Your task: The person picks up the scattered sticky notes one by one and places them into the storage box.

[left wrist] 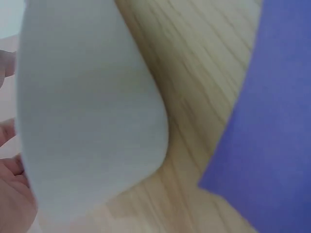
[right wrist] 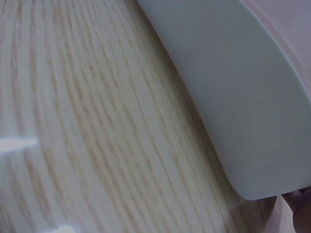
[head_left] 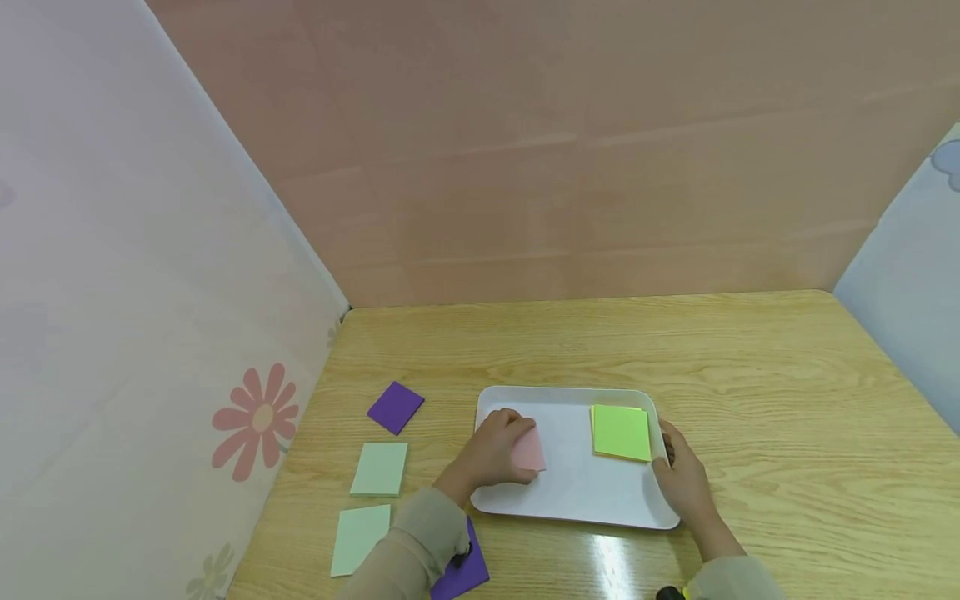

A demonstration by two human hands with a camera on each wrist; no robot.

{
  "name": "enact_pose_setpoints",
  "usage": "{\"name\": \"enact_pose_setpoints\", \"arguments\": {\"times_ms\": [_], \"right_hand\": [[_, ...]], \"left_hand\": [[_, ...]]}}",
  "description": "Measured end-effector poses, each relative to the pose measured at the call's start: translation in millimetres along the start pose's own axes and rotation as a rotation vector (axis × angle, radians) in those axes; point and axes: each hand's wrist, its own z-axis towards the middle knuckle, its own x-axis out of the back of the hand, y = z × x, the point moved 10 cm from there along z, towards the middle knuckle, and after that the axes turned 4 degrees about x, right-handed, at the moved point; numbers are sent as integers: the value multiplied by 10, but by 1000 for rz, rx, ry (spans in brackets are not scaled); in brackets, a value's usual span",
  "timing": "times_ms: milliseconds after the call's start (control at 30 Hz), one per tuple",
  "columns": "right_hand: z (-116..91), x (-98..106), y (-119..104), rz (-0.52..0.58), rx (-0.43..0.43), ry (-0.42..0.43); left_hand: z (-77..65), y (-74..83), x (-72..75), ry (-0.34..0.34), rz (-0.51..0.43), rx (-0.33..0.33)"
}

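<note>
In the head view, a white rectangular tray (head_left: 562,493) lies on the wooden table. Over its left part my left hand (head_left: 491,452) grips a pad of pink sticky notes (head_left: 530,451) between thumb and fingers. My right hand (head_left: 682,479) holds the tray's right end, thumb at the rim and fingers around the outer side. Inside the tray, near that end, bright green sticky notes (head_left: 621,433) lie on a stack with yellow edges showing beneath. The left wrist view shows the tray's outer wall (left wrist: 92,107); the right wrist view shows a tray corner (right wrist: 243,121) beside the table.
Left of the tray are a purple pad (head_left: 395,407) and two mint pads (head_left: 379,469), one nearer me. Another purple pad (head_left: 471,567) lies partly under my left forearm. A brown wall (head_left: 585,167) stands behind the table (head_left: 795,400), with a pale patterned wall (head_left: 150,250) on the left.
</note>
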Motion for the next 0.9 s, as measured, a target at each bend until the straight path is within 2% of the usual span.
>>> {"name": "enact_pose_setpoints", "arguments": {"times_ms": [167,367,667,900], "right_hand": [[-5,-6,-6,0,-3,-6],[5,2,-10,-17,-6,-1],[-6,10,-25,-9,-10,-4],[-7,3,-11,-7,-35,-11]], "left_hand": [[106,59,-103,-28,67,-28],[192,97,-211,-68,102,-38],[285,193,-316,-78,220,-101],[360,209,-406,-101,264,-104]]}}
